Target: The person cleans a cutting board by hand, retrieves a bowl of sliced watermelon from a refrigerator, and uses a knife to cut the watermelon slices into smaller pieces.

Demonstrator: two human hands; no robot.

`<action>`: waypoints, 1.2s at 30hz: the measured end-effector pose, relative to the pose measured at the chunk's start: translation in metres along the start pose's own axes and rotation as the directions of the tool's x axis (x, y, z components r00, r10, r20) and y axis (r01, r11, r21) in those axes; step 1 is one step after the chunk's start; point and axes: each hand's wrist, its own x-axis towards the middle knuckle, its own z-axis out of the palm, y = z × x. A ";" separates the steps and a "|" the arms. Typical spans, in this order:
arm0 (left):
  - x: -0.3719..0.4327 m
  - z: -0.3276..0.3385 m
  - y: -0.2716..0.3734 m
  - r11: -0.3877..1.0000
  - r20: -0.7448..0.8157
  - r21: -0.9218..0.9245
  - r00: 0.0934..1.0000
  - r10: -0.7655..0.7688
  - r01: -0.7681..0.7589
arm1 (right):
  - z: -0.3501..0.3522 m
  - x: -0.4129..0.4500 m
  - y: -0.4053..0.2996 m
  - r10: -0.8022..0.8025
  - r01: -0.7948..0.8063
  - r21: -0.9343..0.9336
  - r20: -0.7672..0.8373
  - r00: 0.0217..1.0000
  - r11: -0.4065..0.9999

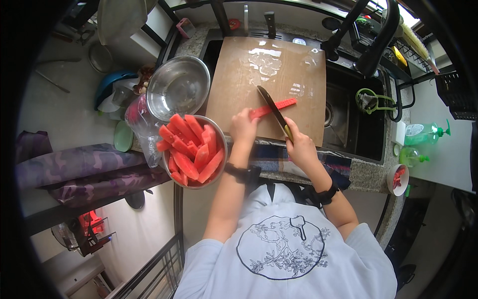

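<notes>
A long strip of red watermelon flesh (286, 103) lies on a wet wooden cutting board (231, 86). My left hand (243, 127) grips the strip's left end. With my right hand (301, 145) I hold a kitchen knife (269, 101) by its yellowish handle, its dark blade crossing the strip near the middle. Whether the edge has entered the flesh cannot be told. Beside my left forearm stands a metal bowl (224, 159) heaped with watermelon sticks (185, 164). Behind it is another metal bowl (177, 84), tilted, with a wet-looking inside.
The board lies over part of a black sink (349, 140), under a black faucet (373, 48). A white bowl (396, 188) with small red pieces sits at the counter's right edge, near green soap bottles (422, 134). A plastic bag (143, 123) and a green dish (123, 136) are at left.
</notes>
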 end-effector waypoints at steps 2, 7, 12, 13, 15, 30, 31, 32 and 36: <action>0.000 0.000 0.000 1.000 -0.002 0.004 1.000 0.003 -0.003 | -0.001 -0.001 -0.001 -0.007 0.007 0.014 -0.011 1.000 1.000; -0.001 -0.003 0.003 1.000 0.020 0.007 1.000 -0.017 0.017 | -0.002 -0.001 -0.005 -0.080 0.088 0.076 -0.109 0.991 0.993; -0.001 -0.002 0.000 1.000 0.010 0.001 1.000 -0.007 0.007 | -0.004 -0.001 -0.009 -0.118 0.138 0.120 -0.164 0.979 0.983; -0.001 -0.002 0.000 1.000 0.013 -0.002 1.000 -0.011 0.011 | -0.003 -0.001 -0.009 -0.117 0.138 0.120 -0.164 0.980 0.983; -0.001 -0.001 0.000 1.000 0.016 -0.004 1.000 -0.015 0.015 | -0.003 -0.002 -0.010 -0.095 0.105 0.087 -0.111 0.989 0.991; 0.000 0.000 0.000 1.000 -0.002 0.007 1.000 0.006 -0.006 | 0.001 0.000 -0.008 -0.003 0.002 0.029 0.018 1.000 1.000; 0.000 -0.001 0.001 1.000 -0.001 0.008 1.000 0.003 -0.003 | 0.001 -0.001 -0.007 -0.002 0.002 0.029 0.017 1.000 1.000; 0.000 -0.002 0.003 1.000 0.001 0.009 1.000 -0.001 0.001 | 0.000 -0.001 -0.006 -0.012 0.012 0.049 0.001 1.000 0.999; 0.000 0.000 -0.001 1.000 -0.017 0.015 1.000 -0.002 0.002 | -0.002 -0.002 -0.010 -0.062 0.066 0.073 -0.067 0.996 0.995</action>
